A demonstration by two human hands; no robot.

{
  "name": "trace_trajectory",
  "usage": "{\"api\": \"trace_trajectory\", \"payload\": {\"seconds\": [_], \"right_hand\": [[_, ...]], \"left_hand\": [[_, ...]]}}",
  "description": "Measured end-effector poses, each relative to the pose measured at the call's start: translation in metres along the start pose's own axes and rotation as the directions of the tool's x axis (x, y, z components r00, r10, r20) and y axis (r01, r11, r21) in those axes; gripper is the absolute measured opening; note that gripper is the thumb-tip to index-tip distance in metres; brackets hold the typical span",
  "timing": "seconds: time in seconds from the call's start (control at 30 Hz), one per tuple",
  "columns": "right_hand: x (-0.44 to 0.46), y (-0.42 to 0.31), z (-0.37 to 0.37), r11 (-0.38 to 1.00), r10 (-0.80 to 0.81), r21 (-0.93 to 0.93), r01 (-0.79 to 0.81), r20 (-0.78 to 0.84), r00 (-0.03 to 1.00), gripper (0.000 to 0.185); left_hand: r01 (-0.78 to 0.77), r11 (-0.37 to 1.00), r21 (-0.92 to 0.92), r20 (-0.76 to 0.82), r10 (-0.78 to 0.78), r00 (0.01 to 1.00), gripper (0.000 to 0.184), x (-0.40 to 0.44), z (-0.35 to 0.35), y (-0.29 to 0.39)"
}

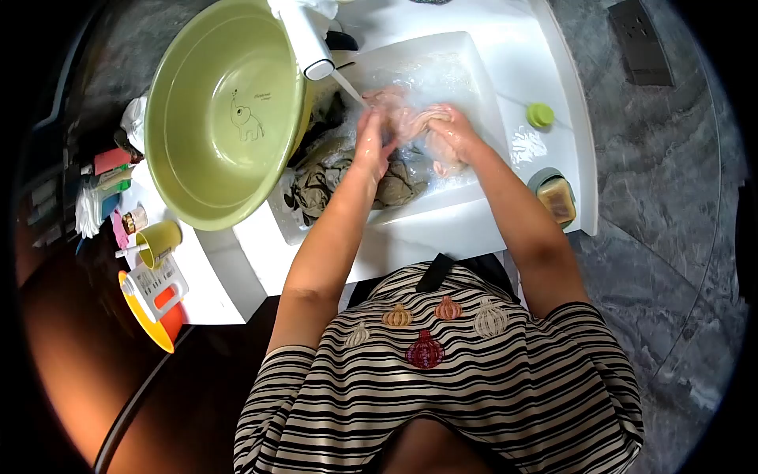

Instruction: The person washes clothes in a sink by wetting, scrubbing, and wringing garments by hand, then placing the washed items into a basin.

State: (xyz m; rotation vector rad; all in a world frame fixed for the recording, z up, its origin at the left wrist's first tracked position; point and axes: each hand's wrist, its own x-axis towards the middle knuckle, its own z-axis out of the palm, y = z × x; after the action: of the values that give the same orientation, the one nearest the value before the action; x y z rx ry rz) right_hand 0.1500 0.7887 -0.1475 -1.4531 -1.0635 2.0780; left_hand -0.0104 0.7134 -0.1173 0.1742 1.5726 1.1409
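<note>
Running sideways, twisted pink cloth (422, 121)

The left arm (335, 241) and right arm (521, 209) both reach out in front and lean in toward each other. The left hand (369, 144) points ahead. The right hand (455, 134) turns inward and is curled in a grip. The hands are near each other.

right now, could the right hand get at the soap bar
Probably yes: the soap bar sits on the sink's white ledge, with nothing seen blocking it. The right hand grips pink cloth, though, so it would likely have to let go first.
</note>
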Motion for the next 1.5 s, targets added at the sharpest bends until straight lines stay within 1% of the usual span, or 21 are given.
{"api": "trace_trajectory", "payload": {"seconds": [0.03, 0.1, 0.17, 0.2, 0.23, 0.3, 0.33, 0.5, 0.57, 0.6, 0.67, 0.73, 0.8, 0.93, 1.07, 1.17, 1.23, 1.27, 1.33, 1.43, 1.5], "right_hand": [[-0.015, -0.013, 0.01, 1.0, -0.006, 0.009, 0.005, 0.077, 0.997, 0.048], [-0.049, -0.034, 0.037, 0.989, -0.095, -0.089, 0.122, 0.263, 0.96, 0.046], [-0.068, -0.037, 0.056, 0.812, -0.393, -0.191, 0.552, 0.52, 0.758, 0.04], [-0.081, -0.037, 0.065, 0.646, -0.515, -0.274, 0.713, 0.534, 0.671, 0.037], [-0.094, -0.041, 0.072, 0.567, -0.549, -0.292, 0.771, 0.563, 0.617, 0.029], [-0.122, -0.061, 0.081, 0.454, -0.541, -0.364, 0.814, 0.613, 0.576, 0.02], [-0.124, -0.059, 0.084, 0.456, -0.541, -0.365, 0.811, 0.61, 0.579, 0.02], [-0.076, -0.035, 0.084, 0.238, -0.739, -0.601, 0.763, 0.397, 0.544, 0.022], [-0.056, -0.033, 0.07, 0.578, -0.607, -0.59, 0.564, 0.152, 0.78, 0.024], [-0.048, -0.035, 0.06, 0.563, -0.605, -0.644, 0.517, 0.105, 0.789, 0.024], [-0.029, -0.038, 0.04, 0.546, -0.589, -0.718, 0.431, 0.037, 0.807, 0.025], [-0.017, -0.039, 0.019, 0.549, -0.561, -0.74, 0.389, 0.019, 0.828, 0.028], [-0.016, -0.052, 0.0, 0.502, -0.252, -0.863, -0.053, -0.205, 0.946, 0.037], [-0.035, -0.035, -0.015, 0.25, -0.393, -0.967, 0.05, -0.055, 0.918, 0.053], [-0.036, -0.03, 0.007, -0.396, -0.392, -0.902, 0.172, 0.336, 0.857, 0.071], [-0.023, -0.03, 0.024, -0.274, -0.218, -0.943, 0.189, 0.252, 0.943, 0.079], [-0.015, -0.029, 0.026, -0.064, 0.189, -0.945, 0.321, 0.305, 0.934, 0.075], [-0.019, -0.033, 0.021, -0.065, 0.19, -0.943, 0.328, 0.311, 0.931, 0.075], [-0.024, -0.048, 0.008, 0.618, 0.148, -0.784, 0.058, 0.189, 0.971, 0.064], [0.003, 0.002, 0.009, 0.863, -0.108, -0.505, 0.02, -0.145, 0.984, 0.054], [-0.013, 0.005, 0.023, 0.83, -0.289, -0.479, 0.288, 0.073, 0.955, 0.043]], "left_hand": [[0.17, 0.937, -0.304, 0.041, -0.165, 0.985, 0.061, -0.002, 0.004, 0.003], [0.266, 0.907, -0.327, 0.223, -0.2, 0.954, 0.063, 0.012, -0.01, -0.004], [0.494, 0.604, -0.626, 0.708, 0.174, 0.684, 0.063, 0.029, -0.02, -0.012], [0.292, 0.715, -0.635, 0.466, 0.052, 0.883, 0.06, 0.019, -0.012, -0.013], [0.295, 0.717, -0.632, 0.468, 0.05, 0.882, 0.06, 0.008, -0.011, -0.003], [0.303, 0.912, -0.276, 0.674, -0.041, 0.737, 0.055, -0.003, -0.015, 0.007], [0.145, 0.961, -0.237, 0.552, 0.01, 0.834, 0.057, 0.005, -0.014, 0.002], [0.356, 0.749, -0.559, 0.713, 0.216, 0.667, 0.051, 0.052, -0.016, -0.057], [0.446, 0.625, -0.641, 0.727, 0.308, 0.613, 0.05, 0.049, -0.012, -0.07], [0.478, 0.579, -0.661, 0.727, 0.337, 0.598, 0.049, 0.042, -0.008, -0.071], [0.377, 0.703, -0.603, 0.473, -0.066, 0.879, 0.049, -0.005, 0.021, -0.024], [0.426, 0.738, -0.524, 0.27, -0.331, 0.904, 0.038, -0.028, 0.022, 0.006], [0.201, 0.887, -0.416, 0.112, -0.169, 0.979, 0.03, -0.034, 0.02, 0.018], [0.074, 0.957, -0.281, 0.172, -0.026, 0.985, 0.059, -0.008, -0.013, 0.011], [-0.177, 0.876, -0.449, -0.07, 0.164, 0.984, 0.07, -0.003, -0.013, -0.009], [-0.135, 0.865, -0.484, -0.053, 0.125, 0.991, 0.077, -0.004, -0.017, -0.017], [-0.115, 0.866, -0.487, -0.056, 0.101, 0.993, 0.076, -0.001, -0.021, -0.012], [-0.098, 0.864, -0.495, -0.066, 0.075, 0.995, 0.076, -0.002, -0.024, -0.01], [-0.086, 0.846, -0.526, -0.072, 0.057, 0.996, 0.076, 0.0, -0.027, -0.009], [0.025, 0.819, -0.574, 0.041, -0.002, 0.999, 0.076, -0.002, -0.02, -0.006], [0.106, 0.808, -0.579, 0.138, -0.031, 0.99, 0.077, 0.002, -0.016, -0.008]]}}
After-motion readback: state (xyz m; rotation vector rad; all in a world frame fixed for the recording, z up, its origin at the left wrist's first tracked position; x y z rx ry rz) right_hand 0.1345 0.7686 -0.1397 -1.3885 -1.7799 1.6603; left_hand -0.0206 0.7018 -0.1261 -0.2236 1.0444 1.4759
